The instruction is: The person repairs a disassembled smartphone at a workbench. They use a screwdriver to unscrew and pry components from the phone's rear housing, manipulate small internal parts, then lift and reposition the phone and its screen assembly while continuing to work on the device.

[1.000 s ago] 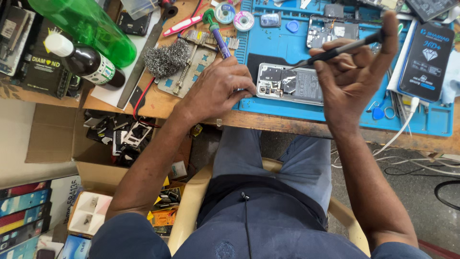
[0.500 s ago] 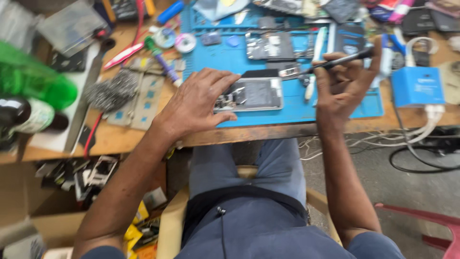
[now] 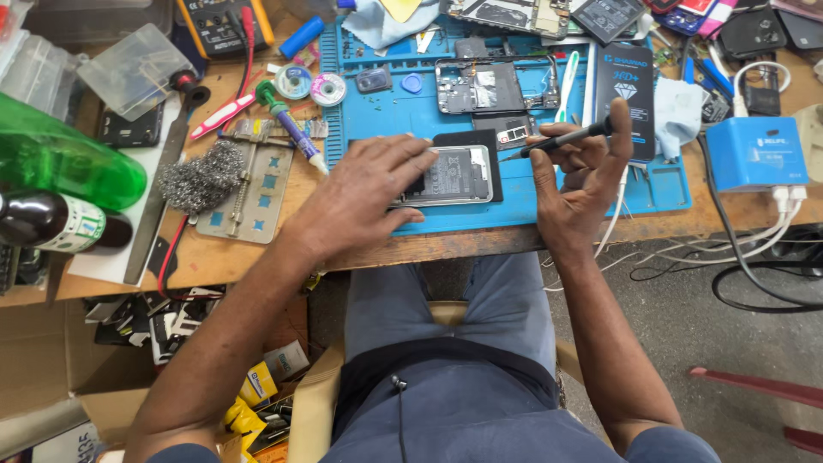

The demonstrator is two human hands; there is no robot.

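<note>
bright even daylight, soft shadows, sharp, slight edge distortion

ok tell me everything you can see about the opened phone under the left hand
The opened phone lies flat on the blue work mat, long side across the view, back cover off. Its inside shows a pale grey, metallic-looking panel within a dark frame; finer parts are too small to tell. The left hand rests on its left end, fingers spread over it and hiding that part. The right hand holds a thin black tool whose tip points toward the phone's upper right corner; contact cannot be told.
</note>
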